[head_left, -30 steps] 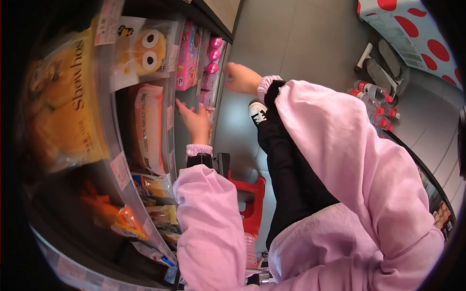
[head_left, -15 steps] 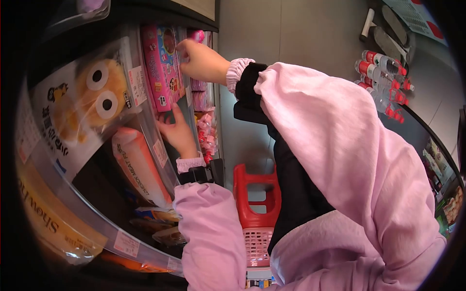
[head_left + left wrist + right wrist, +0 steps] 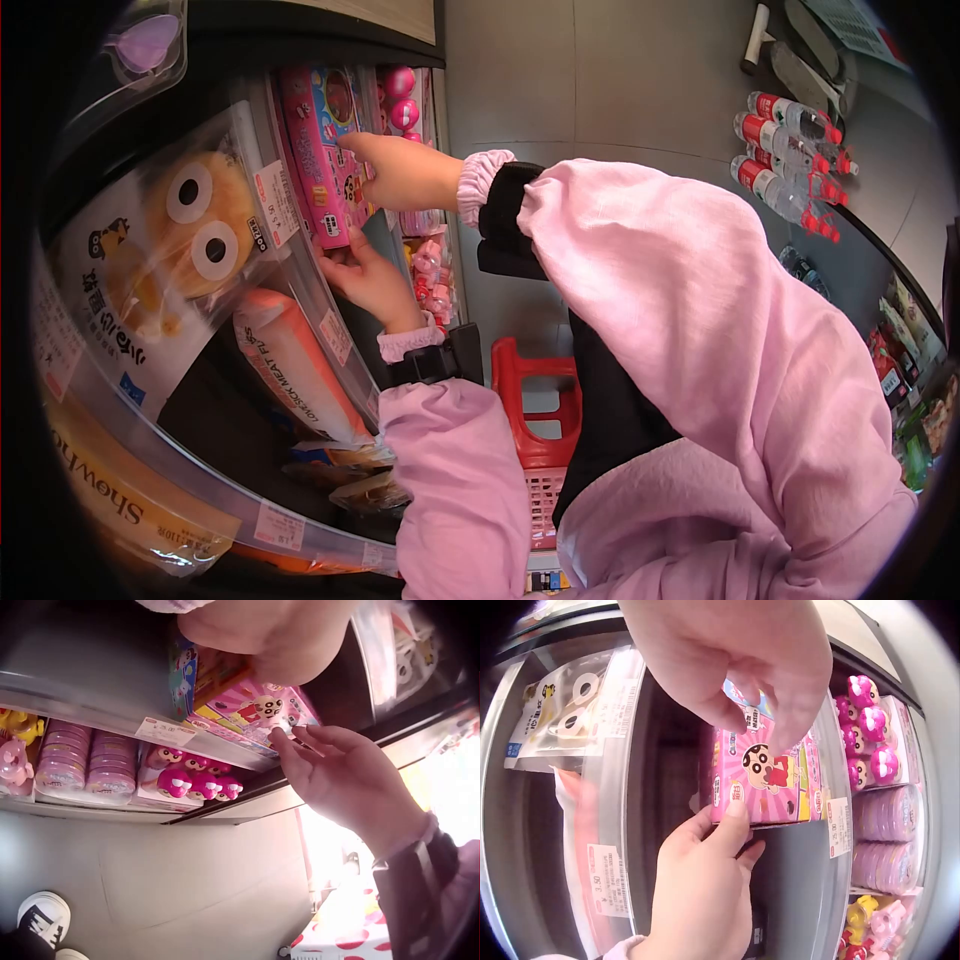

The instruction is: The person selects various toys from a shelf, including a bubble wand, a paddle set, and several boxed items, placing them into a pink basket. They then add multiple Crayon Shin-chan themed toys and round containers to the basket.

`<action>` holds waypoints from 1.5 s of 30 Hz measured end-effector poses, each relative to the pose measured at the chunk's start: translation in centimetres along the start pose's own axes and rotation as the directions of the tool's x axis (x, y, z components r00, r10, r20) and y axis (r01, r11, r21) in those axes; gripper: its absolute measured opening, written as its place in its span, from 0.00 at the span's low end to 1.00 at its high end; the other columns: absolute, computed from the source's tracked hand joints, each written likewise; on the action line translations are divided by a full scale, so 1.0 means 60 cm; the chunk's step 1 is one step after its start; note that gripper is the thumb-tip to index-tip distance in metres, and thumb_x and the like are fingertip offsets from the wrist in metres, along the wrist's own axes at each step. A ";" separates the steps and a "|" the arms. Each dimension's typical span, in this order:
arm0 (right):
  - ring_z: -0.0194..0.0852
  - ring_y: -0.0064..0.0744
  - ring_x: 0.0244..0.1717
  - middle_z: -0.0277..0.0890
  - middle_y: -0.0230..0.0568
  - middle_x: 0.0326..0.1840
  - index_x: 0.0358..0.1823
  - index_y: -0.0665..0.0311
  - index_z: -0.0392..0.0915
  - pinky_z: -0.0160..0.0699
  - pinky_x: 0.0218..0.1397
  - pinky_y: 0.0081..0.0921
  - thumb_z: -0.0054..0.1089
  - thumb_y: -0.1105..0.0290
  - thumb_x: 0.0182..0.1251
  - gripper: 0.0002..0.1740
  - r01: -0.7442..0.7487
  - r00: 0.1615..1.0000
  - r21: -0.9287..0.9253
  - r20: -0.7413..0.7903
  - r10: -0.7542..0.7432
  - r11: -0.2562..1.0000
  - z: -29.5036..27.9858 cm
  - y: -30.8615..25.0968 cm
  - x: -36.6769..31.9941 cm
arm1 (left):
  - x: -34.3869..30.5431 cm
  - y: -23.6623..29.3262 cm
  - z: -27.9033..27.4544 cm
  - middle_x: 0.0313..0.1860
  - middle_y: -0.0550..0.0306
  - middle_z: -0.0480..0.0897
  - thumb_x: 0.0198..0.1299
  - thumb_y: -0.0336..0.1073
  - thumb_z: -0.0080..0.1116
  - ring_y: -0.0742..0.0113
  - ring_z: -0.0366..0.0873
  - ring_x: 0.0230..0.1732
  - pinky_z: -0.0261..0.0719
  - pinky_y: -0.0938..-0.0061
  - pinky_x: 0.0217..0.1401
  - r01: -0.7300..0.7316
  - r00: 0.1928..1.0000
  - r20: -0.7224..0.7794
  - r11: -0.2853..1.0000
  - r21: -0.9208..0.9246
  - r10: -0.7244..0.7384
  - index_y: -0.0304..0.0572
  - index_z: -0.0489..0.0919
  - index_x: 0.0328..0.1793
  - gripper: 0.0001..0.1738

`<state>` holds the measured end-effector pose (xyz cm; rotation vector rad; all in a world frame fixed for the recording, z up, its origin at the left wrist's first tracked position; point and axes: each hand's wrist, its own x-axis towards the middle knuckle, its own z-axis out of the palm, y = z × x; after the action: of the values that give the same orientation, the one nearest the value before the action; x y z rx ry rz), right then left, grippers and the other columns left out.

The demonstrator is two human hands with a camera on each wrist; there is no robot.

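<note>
A pink cartoon box point(image 3: 325, 190) lies on the shelf. At its near end, my left hand point(image 3: 370, 285) grips a corner; the right wrist view shows the left thumb point(image 3: 736, 814) on the printed end face point(image 3: 761, 780), fingers partly hidden below. My right hand point(image 3: 410, 172) reaches across the box from the aisle side, fingertips touching it. The left wrist view shows the right hand point(image 3: 356, 780) with loosely bent fingers against the box point(image 3: 255, 712), and part of the left hand point(image 3: 270, 637) above.
Packaged bread point(image 3: 205, 215) and a meat floss pack point(image 3: 300, 370) lie left of the box. Pink round-headed toys point(image 3: 874, 727) and stacked purple tubs point(image 3: 885, 832) fill the neighbouring shelf. A red-handled basket point(image 3: 545, 480) is below; bottles point(image 3: 785, 150) stand on the far side.
Both hands were off the box a second ago and have come to it. Over the last half second, the right hand has moved farther across it, and the left thumb has settled on its near end.
</note>
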<state>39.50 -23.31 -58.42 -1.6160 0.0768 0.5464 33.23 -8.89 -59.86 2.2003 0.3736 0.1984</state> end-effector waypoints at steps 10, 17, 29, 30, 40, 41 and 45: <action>0.60 0.47 0.61 0.62 0.58 0.59 0.63 0.71 0.54 0.62 0.61 0.31 0.51 0.77 0.50 0.35 0.011 0.999 0.086 0.043 -0.015 0.996 0.009 0.004 -0.007 | -0.010 0.008 -0.002 0.57 0.41 0.66 0.59 0.34 0.53 0.60 0.68 0.53 0.66 0.68 0.56 0.127 0.989 -0.049 0.963 -0.237 -0.142 0.29 0.58 0.63 0.29; 0.61 0.48 0.61 0.62 0.59 0.58 0.61 0.72 0.56 0.62 0.61 0.31 0.51 0.76 0.49 0.33 -0.026 0.998 0.022 -0.059 0.027 0.999 0.030 0.047 0.009 | -0.018 0.023 0.006 0.52 0.44 0.70 0.59 0.28 0.50 0.62 0.70 0.52 0.68 0.69 0.55 0.107 0.989 -0.072 0.971 -0.216 -0.125 0.31 0.59 0.57 0.22; 0.69 0.55 0.47 0.71 0.59 0.43 0.47 0.71 0.66 0.70 0.49 0.38 0.53 0.74 0.49 0.21 -0.007 0.995 -0.180 -0.099 -0.011 0.984 0.064 0.089 0.016 | 0.003 -0.044 0.013 0.51 0.48 0.73 0.55 0.29 0.58 0.65 0.72 0.50 0.69 0.71 0.54 0.193 0.981 0.049 0.937 -0.291 -0.187 0.30 0.64 0.53 0.22; 0.71 0.57 0.44 0.72 0.60 0.40 0.44 0.72 0.67 0.72 0.46 0.40 0.56 0.71 0.49 0.20 0.025 0.991 -0.176 -0.123 -0.047 0.984 0.067 0.092 0.018 | 0.003 -0.044 0.014 0.51 0.48 0.74 0.55 0.29 0.59 0.65 0.72 0.50 0.69 0.71 0.53 0.199 0.980 0.047 0.943 -0.267 -0.194 0.30 0.65 0.52 0.21; 0.68 0.53 0.51 0.71 0.57 0.46 0.54 0.70 0.64 0.67 0.54 0.36 0.47 0.81 0.47 0.27 -0.081 0.996 -0.136 -0.043 0.076 0.987 0.076 0.079 0.022 | 0.001 -0.045 0.007 0.45 0.48 0.77 0.55 0.31 0.59 0.66 0.75 0.44 0.72 0.72 0.49 0.151 0.983 -0.054 0.941 -0.303 -0.175 0.29 0.69 0.49 0.18; 0.68 0.53 0.50 0.71 0.58 0.46 0.54 0.70 0.64 0.67 0.53 0.36 0.47 0.81 0.47 0.27 -0.079 0.996 -0.135 -0.044 0.073 0.988 0.075 0.080 0.023 | 0.000 -0.041 0.006 0.45 0.48 0.77 0.55 0.31 0.59 0.66 0.75 0.44 0.72 0.73 0.49 0.151 0.983 -0.057 0.941 -0.303 -0.176 0.29 0.69 0.49 0.18; 0.69 0.53 0.50 0.72 0.58 0.45 0.54 0.72 0.64 0.68 0.51 0.35 0.46 0.80 0.48 0.26 -0.104 0.994 -0.089 -0.027 0.102 0.991 0.070 0.082 0.023 | -0.002 0.031 0.007 0.48 0.46 0.75 0.56 0.32 0.58 0.65 0.74 0.46 0.72 0.72 0.51 0.011 0.990 -0.132 0.965 -0.263 -0.048 0.27 0.67 0.50 0.20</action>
<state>37.65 -19.58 -63.56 -1.7129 0.1549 0.6188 33.58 -10.34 -58.65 1.9248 0.4306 0.3634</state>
